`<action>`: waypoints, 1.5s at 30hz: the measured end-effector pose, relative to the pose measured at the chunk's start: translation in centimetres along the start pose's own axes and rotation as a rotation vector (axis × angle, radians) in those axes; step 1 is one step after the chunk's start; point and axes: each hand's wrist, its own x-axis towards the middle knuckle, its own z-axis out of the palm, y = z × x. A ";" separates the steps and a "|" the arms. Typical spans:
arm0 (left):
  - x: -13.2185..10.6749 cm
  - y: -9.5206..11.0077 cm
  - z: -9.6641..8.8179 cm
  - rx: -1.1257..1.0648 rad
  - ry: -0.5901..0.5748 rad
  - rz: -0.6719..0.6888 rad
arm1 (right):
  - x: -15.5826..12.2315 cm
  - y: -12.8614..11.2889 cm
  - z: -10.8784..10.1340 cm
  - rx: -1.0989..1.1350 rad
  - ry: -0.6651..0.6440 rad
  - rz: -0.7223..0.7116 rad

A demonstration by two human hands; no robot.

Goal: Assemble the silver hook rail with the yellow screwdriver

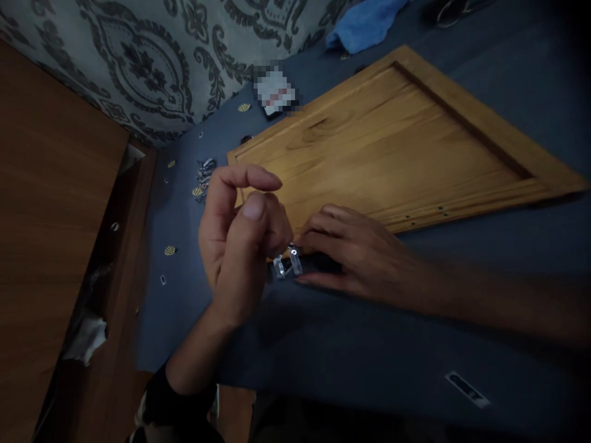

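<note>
Nearest you, low on the right, a small strip (466,389) lies flat on the blue table cover (378,357). Your left hand (237,246) comes up from the bottom edge out of a black cuff (173,403). Its lower fingers are curled in with the thumb pressed against them, and the forefinger arches free above. The knuckles sit right at the fitting (289,263), but you cannot tell whether that hand grips it or only touches it.

The fitting is a small shiny metal piece with a dark end, lying between your two hands just in front of the near edge of the panel (397,141). Your right hand (355,255) reaches in from the right, fingers close together and nearly straight. They are laid over the dark end with the thumb beneath, so it is pinched there.

The panel is light wood with a raised frame and lies flat. Left of its corner is a little heap of hardware (203,178), with gold discs (170,250) scattered near it. A brown cabinet (50,215) stands along the left. Further back are a blurred card (276,92), a blue cloth (364,24) and a patterned wall (152,61)
</note>
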 end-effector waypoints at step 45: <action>0.8 0.9 0.1 0.022 0.102 0.093 | 0.2 -0.2 -0.3 0.050 -0.019 0.067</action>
